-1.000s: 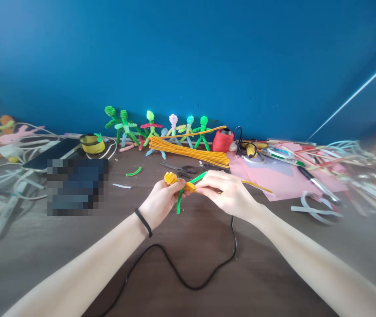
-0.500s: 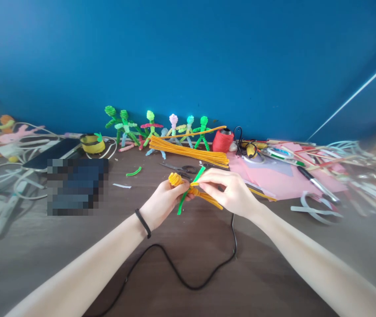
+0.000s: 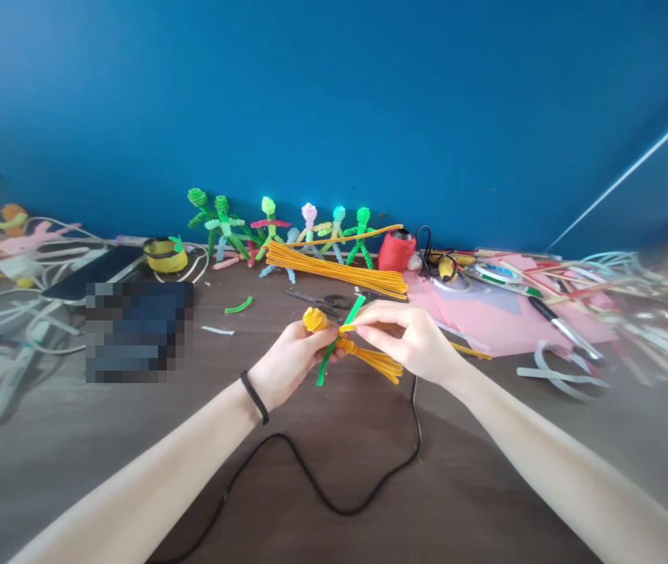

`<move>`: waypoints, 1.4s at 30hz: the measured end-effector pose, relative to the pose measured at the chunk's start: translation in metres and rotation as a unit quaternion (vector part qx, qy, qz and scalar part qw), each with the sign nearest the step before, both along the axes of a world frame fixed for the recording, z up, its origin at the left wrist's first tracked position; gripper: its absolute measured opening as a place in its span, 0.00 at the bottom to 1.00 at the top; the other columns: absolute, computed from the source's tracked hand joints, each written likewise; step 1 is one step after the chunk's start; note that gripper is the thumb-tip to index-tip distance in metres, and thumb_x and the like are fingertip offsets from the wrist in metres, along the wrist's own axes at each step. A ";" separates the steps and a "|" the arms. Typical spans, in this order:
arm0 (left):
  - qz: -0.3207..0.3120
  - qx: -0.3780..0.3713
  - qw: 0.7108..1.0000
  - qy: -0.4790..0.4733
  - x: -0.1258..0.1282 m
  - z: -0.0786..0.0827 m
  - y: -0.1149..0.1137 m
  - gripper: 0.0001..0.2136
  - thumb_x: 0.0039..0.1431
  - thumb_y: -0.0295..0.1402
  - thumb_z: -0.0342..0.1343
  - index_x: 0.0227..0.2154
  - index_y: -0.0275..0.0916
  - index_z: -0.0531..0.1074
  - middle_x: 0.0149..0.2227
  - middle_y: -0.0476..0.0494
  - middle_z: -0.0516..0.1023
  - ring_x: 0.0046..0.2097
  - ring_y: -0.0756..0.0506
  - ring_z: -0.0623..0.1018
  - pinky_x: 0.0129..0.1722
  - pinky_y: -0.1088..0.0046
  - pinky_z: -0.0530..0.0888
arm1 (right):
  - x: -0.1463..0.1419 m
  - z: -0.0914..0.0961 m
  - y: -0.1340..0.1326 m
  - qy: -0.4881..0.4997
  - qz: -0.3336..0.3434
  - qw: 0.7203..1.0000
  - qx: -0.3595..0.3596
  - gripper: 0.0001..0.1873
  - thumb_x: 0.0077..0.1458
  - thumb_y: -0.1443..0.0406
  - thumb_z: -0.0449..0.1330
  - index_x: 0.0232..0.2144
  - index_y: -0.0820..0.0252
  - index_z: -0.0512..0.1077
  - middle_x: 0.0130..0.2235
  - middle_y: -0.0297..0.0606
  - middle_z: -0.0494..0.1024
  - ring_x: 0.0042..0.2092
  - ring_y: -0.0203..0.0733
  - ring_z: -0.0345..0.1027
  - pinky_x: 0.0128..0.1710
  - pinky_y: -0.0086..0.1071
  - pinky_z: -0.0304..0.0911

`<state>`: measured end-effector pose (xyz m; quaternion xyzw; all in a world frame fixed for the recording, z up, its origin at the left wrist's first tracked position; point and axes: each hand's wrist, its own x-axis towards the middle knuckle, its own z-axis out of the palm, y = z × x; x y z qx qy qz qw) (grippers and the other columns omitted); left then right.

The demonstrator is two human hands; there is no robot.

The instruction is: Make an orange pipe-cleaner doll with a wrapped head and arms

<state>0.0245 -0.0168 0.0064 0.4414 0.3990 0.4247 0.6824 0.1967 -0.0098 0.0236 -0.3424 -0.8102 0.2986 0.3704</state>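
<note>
Both hands meet above the brown table [image 3: 486, 470], working one small pipe-cleaner figure [image 3: 342, 342]. It has a coiled yellow head [image 3: 314, 319], a green strip [image 3: 334, 348] crossing its middle, and yellow strands [image 3: 380, 363] trailing to the lower right. My left hand [image 3: 290, 362], a black band on its wrist, pinches the figure just below the head. My right hand [image 3: 413, 338] is closed on the yellow strands where they wrap the green strip.
A row of finished pipe-cleaner figures [image 3: 269, 227] stands against the blue wall. Nearby lie a bundle of orange pipe cleaners [image 3: 339, 270], scissors [image 3: 322, 299], a red thread spool [image 3: 395, 251], pink paper [image 3: 503, 317] and a marker [image 3: 557, 325]. A black cable [image 3: 322, 486] loops under my arms.
My right hand has wound the yellow strand round the green strip; its free end swung from the far right down to the lower right. The green strip tilted more upright.
</note>
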 end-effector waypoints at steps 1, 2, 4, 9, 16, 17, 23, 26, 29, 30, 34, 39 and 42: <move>0.001 -0.001 1.000 -0.007 0.000 0.000 0.000 0.03 0.48 0.28 0.54 0.27 0.33 0.70 0.27 0.48 0.71 0.27 0.54 0.70 0.29 0.78 0.66 | 0.000 0.000 0.000 0.005 0.007 1.000 -0.006 0.08 0.52 0.66 0.53 0.29 0.61 0.72 0.34 0.39 0.74 0.36 0.38 0.67 0.36 0.32 0.63; 0.003 -0.002 1.000 -0.014 0.000 0.000 0.000 0.03 0.48 0.28 0.54 0.27 0.33 0.70 0.27 0.48 0.71 0.27 0.54 0.70 0.29 0.78 0.66 | 0.001 -0.001 0.001 0.010 0.015 1.000 -0.014 0.08 0.52 0.67 0.53 0.30 0.61 0.72 0.34 0.39 0.74 0.37 0.38 0.67 0.37 0.32 0.63; 0.007 -0.003 1.000 -0.026 0.000 0.000 0.000 0.03 0.48 0.27 0.54 0.26 0.33 0.70 0.27 0.48 0.71 0.27 0.54 0.70 0.29 0.78 0.66 | 0.002 -0.001 0.003 0.017 0.027 0.999 -0.027 0.07 0.52 0.67 0.54 0.30 0.61 0.72 0.36 0.39 0.73 0.39 0.38 0.67 0.38 0.32 0.63; 0.015 0.000 0.999 -0.049 -0.001 0.001 0.001 0.02 0.48 0.27 0.55 0.24 0.34 0.69 0.26 0.49 0.71 0.27 0.54 0.70 0.29 0.78 0.66 | 0.006 0.000 0.007 -0.008 0.038 0.998 -0.045 0.06 0.51 0.67 0.56 0.27 0.62 0.72 0.35 0.38 0.72 0.37 0.38 0.67 0.38 0.32 0.62; -0.038 0.005 0.999 -0.011 -0.002 0.007 -0.004 0.02 0.48 0.28 0.54 0.25 0.34 0.69 0.25 0.48 0.71 0.26 0.53 0.70 0.28 0.77 0.66 | 0.013 -0.003 0.015 -0.058 0.076 0.992 -0.077 0.06 0.50 0.66 0.57 0.29 0.62 0.74 0.32 0.38 0.71 0.35 0.37 0.66 0.34 0.30 0.62; -0.048 0.010 0.999 -0.001 -0.002 0.008 -0.005 0.02 0.48 0.28 0.54 0.25 0.33 0.69 0.25 0.48 0.71 0.26 0.53 0.70 0.28 0.77 0.66 | 0.014 -0.004 0.016 -0.060 0.076 0.992 -0.083 0.06 0.49 0.66 0.57 0.29 0.62 0.74 0.32 0.37 0.71 0.34 0.36 0.66 0.32 0.30 0.61; -0.120 0.036 0.988 0.090 -0.002 0.013 -0.008 0.04 0.47 0.28 0.54 0.26 0.32 0.68 0.24 0.46 0.72 0.26 0.51 0.71 0.27 0.75 0.66 | 0.016 -0.008 0.020 -0.083 0.088 0.989 -0.086 0.05 0.47 0.67 0.59 0.24 0.63 0.73 0.29 0.35 0.69 0.31 0.34 0.64 0.30 0.27 0.58; -0.141 0.037 0.978 0.150 0.000 0.015 -0.009 0.04 0.47 0.29 0.53 0.24 0.33 0.67 0.23 0.47 0.72 0.24 0.52 0.70 0.25 0.76 0.66 | 0.016 -0.006 0.018 -0.104 0.088 0.988 -0.074 0.06 0.48 0.66 0.58 0.25 0.63 0.74 0.29 0.36 0.70 0.31 0.34 0.64 0.29 0.27 0.58; -0.161 0.043 0.968 0.187 0.002 0.013 -0.009 0.04 0.47 0.29 0.52 0.22 0.33 0.66 0.23 0.47 0.72 0.23 0.53 0.69 0.25 0.76 0.66 | 0.014 -0.001 0.014 -0.124 0.068 0.989 -0.049 0.07 0.48 0.65 0.58 0.25 0.63 0.74 0.29 0.36 0.69 0.30 0.34 0.64 0.28 0.27 0.58; -0.165 0.047 0.966 0.193 0.002 0.012 -0.009 0.03 0.47 0.28 0.52 0.22 0.34 0.66 0.23 0.47 0.72 0.23 0.53 0.69 0.25 0.75 0.66 | 0.013 0.001 0.013 -0.131 0.061 0.989 -0.035 0.06 0.48 0.65 0.58 0.25 0.62 0.74 0.29 0.35 0.69 0.30 0.34 0.64 0.28 0.27 0.58; -0.172 0.049 0.960 0.218 0.002 0.007 -0.008 0.03 0.47 0.28 0.50 0.23 0.34 0.66 0.23 0.48 0.71 0.23 0.53 0.69 0.24 0.76 0.65 | 0.009 0.007 0.004 -0.162 0.044 0.986 0.023 0.06 0.50 0.69 0.57 0.27 0.61 0.74 0.31 0.35 0.69 0.29 0.31 0.63 0.29 0.26 0.57; -0.181 0.058 0.953 0.238 0.004 0.006 -0.008 0.05 0.47 0.29 0.49 0.22 0.33 0.66 0.21 0.48 0.71 0.23 0.52 0.69 0.23 0.77 0.64 | 0.008 0.011 0.001 -0.170 0.048 0.984 0.008 0.07 0.51 0.68 0.55 0.25 0.61 0.73 0.31 0.35 0.70 0.30 0.32 0.63 0.30 0.27 0.57; -0.185 0.066 0.944 0.265 0.005 0.008 -0.010 0.05 0.47 0.29 0.49 0.22 0.33 0.67 0.21 0.49 0.71 0.23 0.52 0.69 0.22 0.77 0.64 | 0.011 0.012 0.004 -0.184 0.043 0.979 -0.072 0.07 0.51 0.65 0.55 0.26 0.61 0.72 0.29 0.34 0.71 0.30 0.33 0.64 0.29 0.27 0.57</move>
